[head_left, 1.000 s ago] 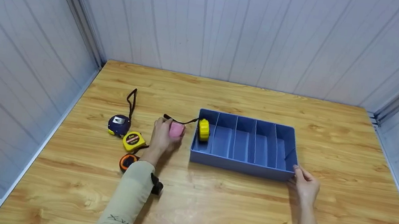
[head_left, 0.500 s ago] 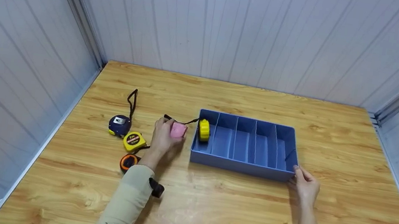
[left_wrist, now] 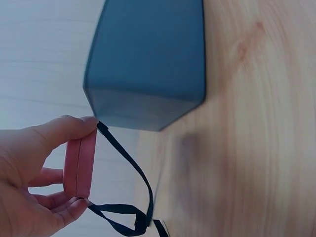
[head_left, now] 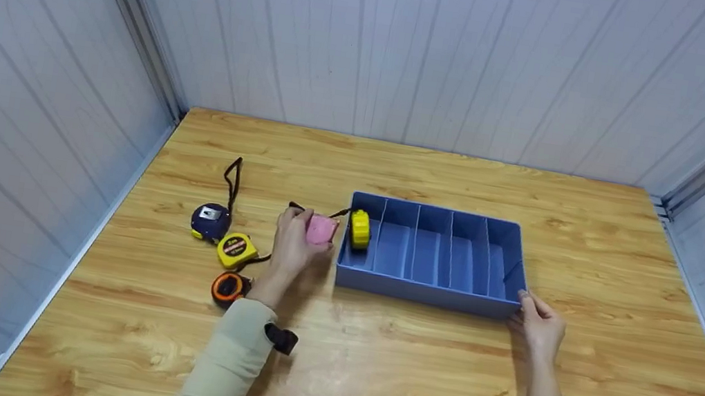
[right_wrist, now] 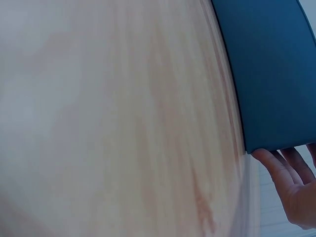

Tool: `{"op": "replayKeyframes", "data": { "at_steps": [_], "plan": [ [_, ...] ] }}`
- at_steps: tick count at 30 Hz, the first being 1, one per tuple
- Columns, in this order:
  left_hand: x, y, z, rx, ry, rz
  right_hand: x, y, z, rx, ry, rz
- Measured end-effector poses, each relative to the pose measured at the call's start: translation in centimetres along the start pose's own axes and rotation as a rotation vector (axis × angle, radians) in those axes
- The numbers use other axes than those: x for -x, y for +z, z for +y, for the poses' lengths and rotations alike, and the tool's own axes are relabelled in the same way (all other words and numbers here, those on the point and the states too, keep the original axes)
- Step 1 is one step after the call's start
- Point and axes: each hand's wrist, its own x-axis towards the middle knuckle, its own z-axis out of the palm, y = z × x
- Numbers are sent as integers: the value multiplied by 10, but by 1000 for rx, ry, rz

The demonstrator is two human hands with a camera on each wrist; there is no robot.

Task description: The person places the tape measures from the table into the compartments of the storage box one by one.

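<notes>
In the head view my left hand holds a pink tape measure just left of a blue divided box. In the left wrist view, thumb and fingers pinch the case by its edges; black straps hang beside it. A yellow tape measure stands on edge in the box's leftmost compartment, its black strap over the left wall. My right hand grips the box's front right corner. In the right wrist view the thumb touches that corner; the other fingertips are partly hidden.
Left of my left hand lie a dark blue tape measure with a looped strap, a yellow one, and an orange-and-black one close to the left forearm. The wooden table has white panel walls at the back and sides.
My left hand has shifted slightly to the right with the pink tape measure, closer to the box's left wall. The right hand and the box stay where they were.
</notes>
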Motion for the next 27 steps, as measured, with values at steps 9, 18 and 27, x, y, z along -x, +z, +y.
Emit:
{"op": "replayKeyframes", "data": {
  "at_steps": [9,18,27],
  "plan": [
    [5,-1,15,32,-9,-12,0,-1,-1,21,-17,-5],
    [11,4,28,64,4,-9,0,-1,0,48,11,-1],
    [15,13,41,108,13,-22,0,-1,0,28,15,-27]
  ]
}}
